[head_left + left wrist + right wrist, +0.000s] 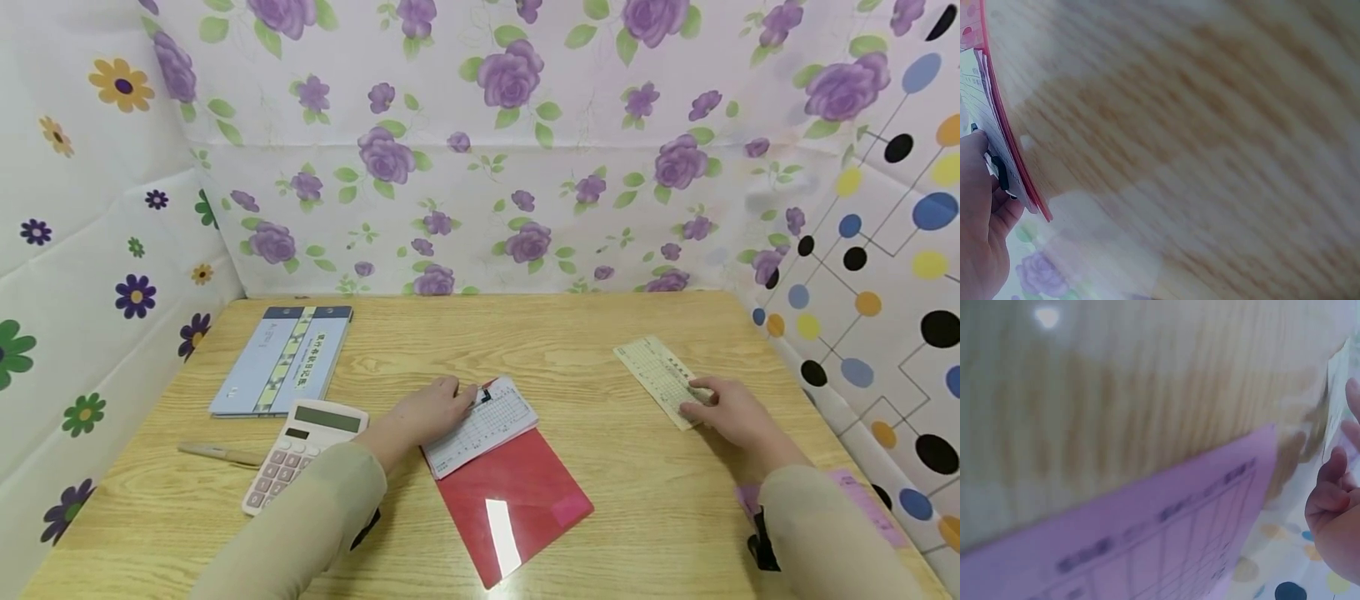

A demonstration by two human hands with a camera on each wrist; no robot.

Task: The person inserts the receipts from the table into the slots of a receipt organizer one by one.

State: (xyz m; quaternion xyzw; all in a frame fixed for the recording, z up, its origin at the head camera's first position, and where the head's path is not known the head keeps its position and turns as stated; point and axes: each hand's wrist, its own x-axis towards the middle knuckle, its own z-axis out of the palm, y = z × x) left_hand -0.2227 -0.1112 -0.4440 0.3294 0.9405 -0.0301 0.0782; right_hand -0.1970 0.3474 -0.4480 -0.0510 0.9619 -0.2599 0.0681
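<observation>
My left hand (435, 410) holds the black clip (486, 395) at the upper end of a stack of white printed forms (491, 425). The left wrist view shows the thumb against the clip (1001, 172) and the other fingers curled by the stack's edge. The forms lie across the upper part of a glossy red folder (517, 500). Over on the right, my right hand (738, 417) reaches over the lower end of a pale yellow printed slip (660, 375). Its index finger and thumb are spread apart on the slip, with a gap between them.
A pink calculator (283, 467) lies partly under the left forearm, beside a tan pen (217, 453). Blue account books (247, 367) are at the back left. Under the right forearm is a purple printed sheet (862, 500). Patterned cloth (480, 208) encloses the wooden table (600, 333).
</observation>
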